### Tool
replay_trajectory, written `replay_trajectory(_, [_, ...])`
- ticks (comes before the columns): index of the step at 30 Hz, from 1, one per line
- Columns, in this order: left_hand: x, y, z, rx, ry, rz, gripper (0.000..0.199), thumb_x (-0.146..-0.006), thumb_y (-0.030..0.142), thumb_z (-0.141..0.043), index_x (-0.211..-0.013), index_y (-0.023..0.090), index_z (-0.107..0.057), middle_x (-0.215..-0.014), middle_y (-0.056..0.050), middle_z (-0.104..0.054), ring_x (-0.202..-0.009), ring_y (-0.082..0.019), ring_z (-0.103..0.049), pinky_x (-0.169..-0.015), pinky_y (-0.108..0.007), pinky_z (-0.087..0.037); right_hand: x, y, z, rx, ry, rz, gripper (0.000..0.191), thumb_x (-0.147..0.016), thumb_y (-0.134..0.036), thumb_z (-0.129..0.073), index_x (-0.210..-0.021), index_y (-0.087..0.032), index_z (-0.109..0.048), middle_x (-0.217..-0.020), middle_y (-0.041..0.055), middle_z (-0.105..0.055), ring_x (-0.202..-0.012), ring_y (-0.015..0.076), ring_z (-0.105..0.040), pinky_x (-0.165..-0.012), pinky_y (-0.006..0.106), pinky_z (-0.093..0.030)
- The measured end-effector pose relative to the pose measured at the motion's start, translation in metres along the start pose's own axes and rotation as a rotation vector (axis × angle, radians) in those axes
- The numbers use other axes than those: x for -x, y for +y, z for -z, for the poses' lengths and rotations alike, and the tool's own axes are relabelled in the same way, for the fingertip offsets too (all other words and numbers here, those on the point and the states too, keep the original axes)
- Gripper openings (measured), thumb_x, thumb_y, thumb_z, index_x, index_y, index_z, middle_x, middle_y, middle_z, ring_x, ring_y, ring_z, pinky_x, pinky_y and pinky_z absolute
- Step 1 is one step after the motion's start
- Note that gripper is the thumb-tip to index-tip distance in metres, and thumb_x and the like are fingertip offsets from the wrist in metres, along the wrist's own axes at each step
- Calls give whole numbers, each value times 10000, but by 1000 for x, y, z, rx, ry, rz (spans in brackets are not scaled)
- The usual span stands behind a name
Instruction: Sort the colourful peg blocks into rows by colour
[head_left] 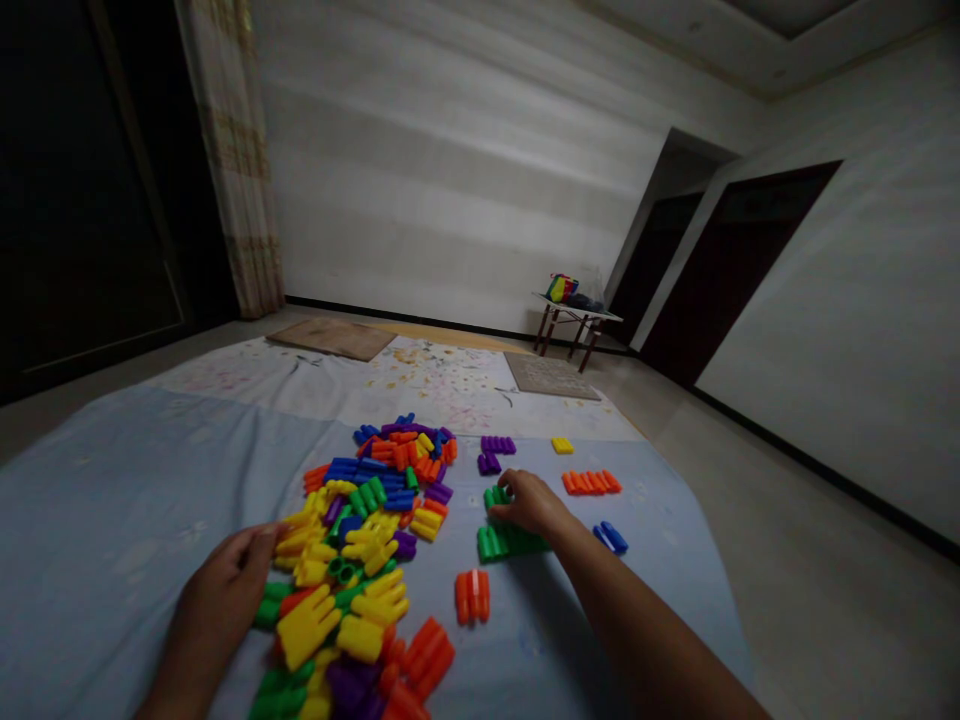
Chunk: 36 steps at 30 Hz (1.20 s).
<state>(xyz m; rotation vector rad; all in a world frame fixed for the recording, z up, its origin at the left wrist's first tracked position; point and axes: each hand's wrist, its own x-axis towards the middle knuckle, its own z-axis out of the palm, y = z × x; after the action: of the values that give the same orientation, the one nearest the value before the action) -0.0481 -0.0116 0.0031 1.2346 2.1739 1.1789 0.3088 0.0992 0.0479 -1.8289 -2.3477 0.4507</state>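
A green block (495, 496) is grasped by the right hand (534, 503) to the right of the mixed pile (371, 546), where single-colour groups (592, 483) are laid out, most pieces seemingly remaining ungrouped; the grip of the left hand (225, 580), at the pile's left edge, cannot be determined.

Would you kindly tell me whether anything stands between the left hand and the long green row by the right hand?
Yes, a heap of coloured blocks does, with yellow pieces beside the left hand; between heap and green row, only blue cloth shows.

Light is dim, with soft bands across the wall (450, 190).
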Motion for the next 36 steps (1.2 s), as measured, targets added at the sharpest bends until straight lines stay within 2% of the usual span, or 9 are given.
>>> replay_trajectory(8, [3, 5, 3, -16, 26, -39, 398, -771, 449, -390, -906, 168, -636, -971, -69, -685, -918, -212, -608, -840, -292, -460, -12, -4, -2, 7, 51, -19, 428, -679, -392, -635, -1058, -198, -596, -1041, 83, -621, -948, 208, -571, -785, 266, -395])
replay_trajectory(12, [5, 8, 4, -19, 28, -41, 391, -779, 438, -389, -899, 166, -643, -969, -72, -686, -919, -214, -611, -837, -294, -464, -5, -5, 3, -20, 76, -20, 447, -690, -421, -630, -1086, -219, -588, -1053, 74, -607, -928, 205, -574, -782, 273, -408])
replay_trajectory(15, [5, 8, 3, -13, 26, -44, 377, -785, 427, -392, -903, 169, -640, -963, -64, -689, -912, -209, -614, -831, -289, -463, 12, -4, 9, -97, 77, 85, 486, -704, -412, -630, -1146, -224, -558, -1081, 69, -579, -920, 192, -572, -783, 266, -423])
replay_trajectory(20, [3, 5, 2, -28, -6, -4, 399, -800, 441, -377, -941, 164, -627, -1001, -65, -674, -946, -207, -602, -851, -279, -445, 42, -5, 11, -138, -50, 364, 542, -665, -382, -703, -1167, -235, -564, -1168, 74, -551, -1081, 220, -492, -918, 304, -374])
replay_trajectory(24, [4, 5, 4, -34, -15, 12, 421, -804, 452, -370, -964, 155, -621, -1056, -81, -653, -992, -215, -583, -890, -292, -423, 49, -5, 3, -81, -105, 435, 585, -635, -378, -738, -1182, -273, -558, -1225, 59, -539, -1148, 254, -436, -979, 383, -312])
replay_trajectory(28, [4, 5, 4, -49, -6, 14, 409, -802, 451, -352, -947, 171, -612, -1027, -73, -657, -968, -217, -589, -880, -302, -434, 54, 7, 7, -146, -50, 341, 597, -658, -364, -718, -1215, -252, -532, -1261, 78, -509, -1166, 244, -435, -986, 370, -320])
replay_trajectory(30, [3, 5, 5, -90, 34, -36, 392, -801, 448, -347, -934, 185, -605, -1026, -74, -650, -965, -220, -585, -881, -319, -437, 58, 21, 14, -187, 12, 256, 576, -686, -338, -690, -1226, -235, -518, -1259, 85, -504, -1163, 223, -448, -983, 339, -335])
replay_trajectory(33, [5, 13, 9, -202, 149, -233, 394, -795, 443, -340, -936, 182, -597, -1021, -97, -627, -974, -244, -564, -903, -367, -426, 66, 44, 22, -152, 69, 135, 587, -694, -294, -672, -1246, -200, -496, -1259, 102, -500, -1169, 213, -455, -985, 317, -339])
replay_trajectory(36, [16, 41, 12, -215, 209, -416, 403, -789, 467, -341, -951, 200, -598, -1017, -85, -618, -975, -248, -554, -922, -378, -411, 72, 62, 23, -66, 55, 38, 628, -672, -283, -686, -1259, -189, -484, -1254, 121, -502, -1162, 231, -470, -973, 325, -346])
